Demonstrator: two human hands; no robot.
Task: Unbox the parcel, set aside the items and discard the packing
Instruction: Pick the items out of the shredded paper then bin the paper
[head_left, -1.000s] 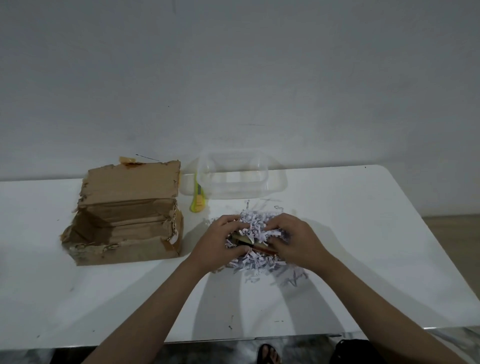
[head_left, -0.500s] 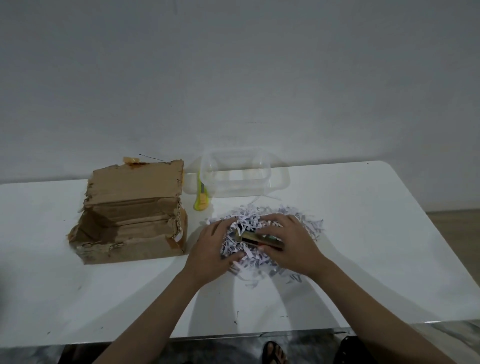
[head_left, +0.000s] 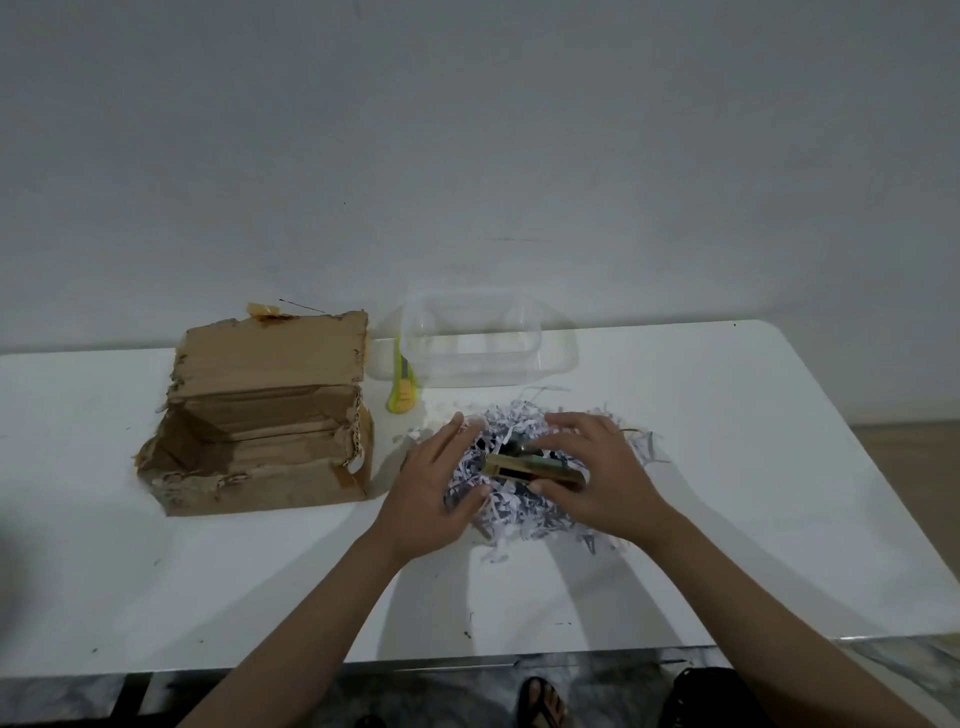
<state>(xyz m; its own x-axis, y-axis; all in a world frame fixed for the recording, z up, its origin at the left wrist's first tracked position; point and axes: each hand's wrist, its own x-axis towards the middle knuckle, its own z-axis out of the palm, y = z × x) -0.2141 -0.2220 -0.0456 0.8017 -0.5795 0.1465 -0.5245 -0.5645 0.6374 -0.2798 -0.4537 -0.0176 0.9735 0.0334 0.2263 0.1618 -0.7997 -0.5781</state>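
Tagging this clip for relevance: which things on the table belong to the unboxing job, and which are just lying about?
Part of the job:
cardboard box, open
shredded paper, piled on the table
small gold-and-dark item, right hand gripping it
left hand, pressing the shreds

Lying about:
clear plastic container
yellow utility knife

Both forearms bare, reaching forward from the lower edge and converging toward the middle. Left hand (head_left: 435, 491) palm down, fingers straight and slightly spread, thumb tucked to the inner side, fingertips resting at the left edge of the shredded paper (head_left: 519, 506). Right hand (head_left: 597, 475) arched, fingers (head_left: 558, 439) curled over the top of a small gold box (head_left: 524, 467), thumb pressing its near side, box end protruding past the fingertips toward the left hand. Wrists level, hands close but apart.
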